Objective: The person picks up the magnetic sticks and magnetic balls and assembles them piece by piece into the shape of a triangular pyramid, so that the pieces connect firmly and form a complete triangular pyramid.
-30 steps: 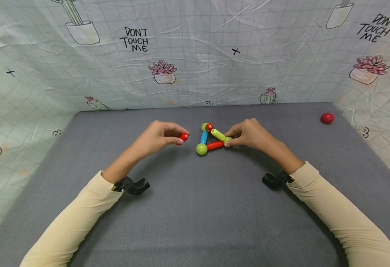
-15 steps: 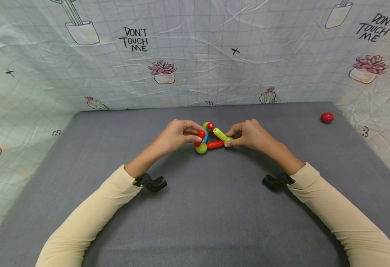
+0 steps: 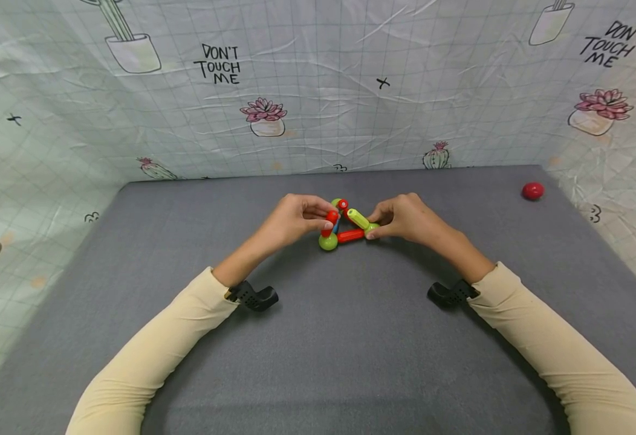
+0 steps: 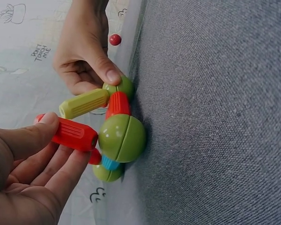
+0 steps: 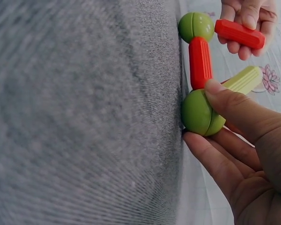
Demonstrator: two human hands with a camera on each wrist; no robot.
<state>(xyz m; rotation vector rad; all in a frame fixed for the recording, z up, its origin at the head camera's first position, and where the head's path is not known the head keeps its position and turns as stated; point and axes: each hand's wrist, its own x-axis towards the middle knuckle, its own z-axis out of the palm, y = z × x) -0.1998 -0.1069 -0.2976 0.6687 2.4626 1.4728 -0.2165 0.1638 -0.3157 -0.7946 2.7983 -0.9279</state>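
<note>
My left hand (image 3: 291, 222) pinches a red rod (image 4: 75, 134) between thumb and fingers. The rod stands over the near green ball (image 4: 122, 138), its lower end at the ball; I cannot tell whether they touch. With thumb and fingers my right hand (image 3: 409, 219) grips the right green ball (image 5: 196, 112), which rests on the table. A yellow-green rod (image 3: 358, 218) slants up from that ball. Another red rod (image 5: 200, 63) joins these two balls. Behind them sit a third green ball (image 4: 107, 174), a blue rod (image 4: 110, 162) and an upright red rod (image 3: 343, 205), partly hidden.
A loose red ball (image 3: 532, 191) lies at the table's far right corner. The grey table (image 3: 318, 338) reaches to a printed cloth (image 3: 323, 109) behind and at the sides. Black wrist cameras (image 3: 255, 297) hang below both wrists.
My left hand has moved right with its red rod, from beside the frame of rods to over the near green ball. The rod has turned more upright. My right hand stays on its ball.
</note>
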